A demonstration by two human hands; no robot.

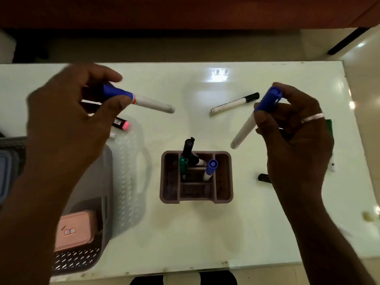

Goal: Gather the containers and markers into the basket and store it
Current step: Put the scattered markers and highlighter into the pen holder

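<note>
My left hand [67, 120] grips a blue-capped white marker [144, 100] that points right, above the table's left side. A second blue-capped marker [249, 124] hangs slanted down-left from my right hand [296, 140]. Between the hands stands a mauve divided pen holder [223, 177] with a black, a green and a blue marker upright in it. A black-capped marker [234, 104] lies loose behind it. The grey lattice basket [102, 202] at the left holds a pink lidded container [75, 230].
The glossy white table [185, 233] carries a pink-tipped highlighter [121, 124] near my left hand. A black marker end [264, 178] and a green marker [329, 126] peek out behind my right hand. Blue-grey lidded containers [6, 171] sit at the far left edge.
</note>
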